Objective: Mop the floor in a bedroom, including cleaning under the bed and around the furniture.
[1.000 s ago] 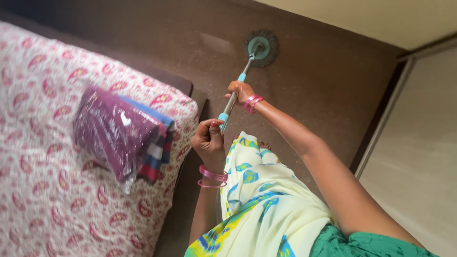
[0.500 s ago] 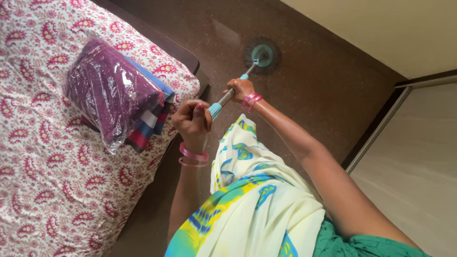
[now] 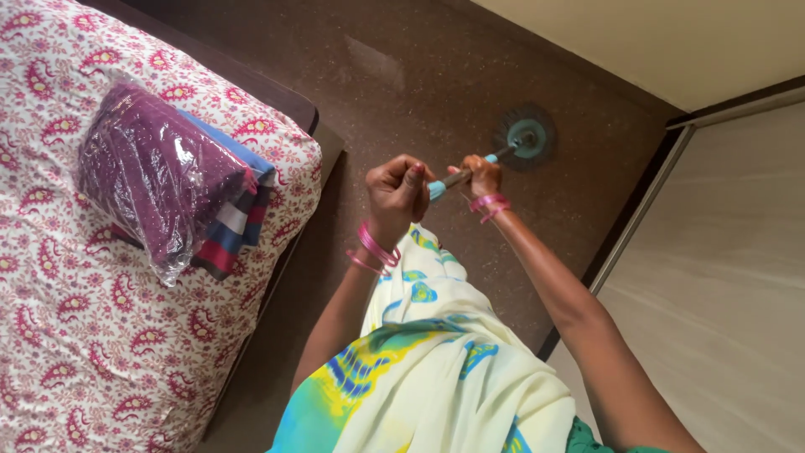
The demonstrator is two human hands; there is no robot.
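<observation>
I hold a mop by its metal and teal handle [image 3: 457, 177] with both hands. My left hand [image 3: 399, 191] is closed round the upper end of the handle. My right hand [image 3: 481, 175] grips it lower down, nearer the floor. The round mop head [image 3: 524, 135] with a teal hub lies flat on the dark brown floor [image 3: 402, 92], close to the cream wall [image 3: 637, 42]. Pink bangles sit on both wrists.
A bed with a red paisley sheet [image 3: 75, 319] fills the left side. On it lies a purple cloth packet in clear plastic [image 3: 151, 180] over striped folded cloth [image 3: 239, 226]. A pale door or panel [image 3: 721, 277] stands at the right.
The mop head has slid to the right along the floor toward the wall corner. Both hands moved right with the handle and came closer together.
</observation>
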